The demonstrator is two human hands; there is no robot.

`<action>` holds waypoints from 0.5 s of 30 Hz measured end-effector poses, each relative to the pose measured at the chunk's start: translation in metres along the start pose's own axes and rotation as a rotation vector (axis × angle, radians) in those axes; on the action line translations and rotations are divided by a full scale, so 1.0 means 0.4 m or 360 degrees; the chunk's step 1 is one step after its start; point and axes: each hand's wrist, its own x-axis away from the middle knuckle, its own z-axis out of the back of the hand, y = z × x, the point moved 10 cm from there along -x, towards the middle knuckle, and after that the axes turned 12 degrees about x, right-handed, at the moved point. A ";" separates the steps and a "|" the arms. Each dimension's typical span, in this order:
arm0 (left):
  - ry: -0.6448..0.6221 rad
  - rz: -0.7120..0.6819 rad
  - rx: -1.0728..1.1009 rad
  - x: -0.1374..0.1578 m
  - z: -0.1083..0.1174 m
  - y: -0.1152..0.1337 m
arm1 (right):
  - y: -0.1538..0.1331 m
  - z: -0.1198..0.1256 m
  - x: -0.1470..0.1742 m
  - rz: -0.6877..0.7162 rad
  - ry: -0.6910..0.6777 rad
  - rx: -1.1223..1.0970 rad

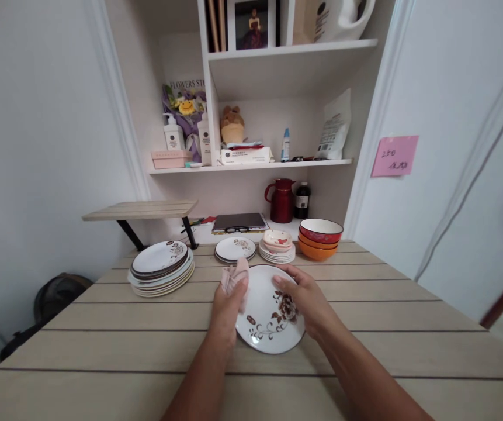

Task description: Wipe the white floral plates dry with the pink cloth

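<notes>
Pale planked tabletop [115, 351] spreads across the bottom of the frame. At lower centre, the flowered plate [260, 304] is tilted up, the right hand [306, 298] clasping its right edge, thumb on the face. The left hand [228, 307] is closed round a pink cloth [236, 278] at the plate's left rim. Beyond, at centre left, sits a plate stack [160, 260]; right of centre, nested bowls [319, 251]; farther back, a red jug [281, 202] below white shelves [292, 167].

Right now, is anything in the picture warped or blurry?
Head view: the white trim left of the shelves leans outward, likely lens distortion; the dark bag at far left looks dim and soft; the held plate looks fairly crisp.
</notes>
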 end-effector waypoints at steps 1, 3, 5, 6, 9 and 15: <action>0.0001 -0.0002 0.0025 -0.001 0.001 0.000 | 0.001 0.001 0.000 0.0010 0.0013 -0.0015; -0.0018 -0.0017 0.0081 -0.002 -0.002 0.003 | -0.001 0.004 0.001 0.0036 0.0043 -0.0035; -0.0052 -0.0039 0.0144 -0.001 -0.006 0.007 | -0.009 0.004 0.004 0.0070 0.0072 -0.0053; -0.0064 -0.0048 0.0171 -0.002 -0.007 0.008 | -0.014 0.004 0.006 0.0085 0.0085 -0.0062; -0.0059 -0.0029 0.0237 -0.004 -0.006 0.001 | -0.022 0.005 0.012 0.0109 0.0147 -0.0098; -0.0015 -0.0030 0.0546 0.011 -0.028 -0.022 | -0.023 0.037 0.013 0.0127 0.0372 -0.0277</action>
